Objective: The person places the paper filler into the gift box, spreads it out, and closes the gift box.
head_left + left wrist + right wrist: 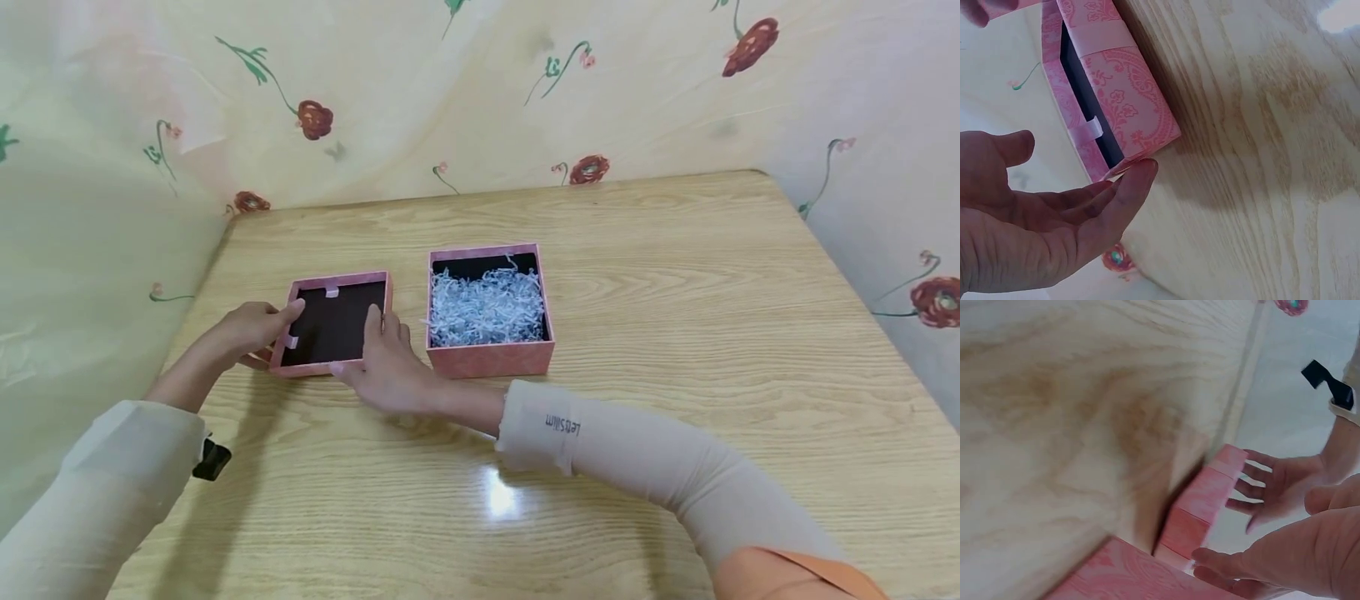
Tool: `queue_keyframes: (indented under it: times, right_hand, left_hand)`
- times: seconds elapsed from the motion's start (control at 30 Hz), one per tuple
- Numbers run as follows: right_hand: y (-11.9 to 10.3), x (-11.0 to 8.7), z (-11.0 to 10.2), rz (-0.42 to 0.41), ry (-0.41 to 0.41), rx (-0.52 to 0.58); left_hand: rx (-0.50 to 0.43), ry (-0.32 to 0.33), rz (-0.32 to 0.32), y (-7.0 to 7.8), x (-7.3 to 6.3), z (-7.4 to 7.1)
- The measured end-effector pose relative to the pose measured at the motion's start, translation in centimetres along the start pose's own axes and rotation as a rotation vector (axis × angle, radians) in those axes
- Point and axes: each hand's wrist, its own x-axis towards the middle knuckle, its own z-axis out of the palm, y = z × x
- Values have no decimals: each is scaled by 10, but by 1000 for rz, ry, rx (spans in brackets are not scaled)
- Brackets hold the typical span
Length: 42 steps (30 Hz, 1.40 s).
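A shallow pink box lid (307, 370) lies on the table with its black inside facing up. Pale pink ribbon tabs show at its edges, and the left wrist view shows a paisley print on its side. My left hand (251, 325) is at the lid's left side, fingertips touching the outer wall and thumb over the rim. At the near right corner, my right hand (397, 371) touches the lid with fairly straight fingers, thumb by the front edge. Just right of that hand stands a deeper pink box (491, 362) holding pale blue shredded paper (487, 308).
The wood-grain table (675, 333) reaches back to a flowered cloth (420, 100) that hangs behind and at both sides. A black strap end (212, 460) hangs from the left wrist. A bright light reflection shows near the table's front.
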Motion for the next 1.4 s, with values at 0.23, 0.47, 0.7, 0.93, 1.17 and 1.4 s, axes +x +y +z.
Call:
queue_keyframes:
  times: [0.23,0.47,0.7,0.93,1.17,1.4]
  right_hand:
    - [6,5,11,58,8,124]
    - [7,9,14,203,-2,266]
    - [8,13,14,297,6,417]
    - [10,14,14,313,-8,454]
    - [9,13,12,327,-27,450]
    - [6,12,7,362,-28,449]
  left_hand:
    - [-3,7,-4,-2,3,1]
    - [21,25,-23,-3,6,3]
    - [48,32,-64,-3,7,5]
    - [61,32,-64,-3,8,5]
    - [54,-2,-56,-2,7,5]
    - [64,-18,-20,2,2,6]
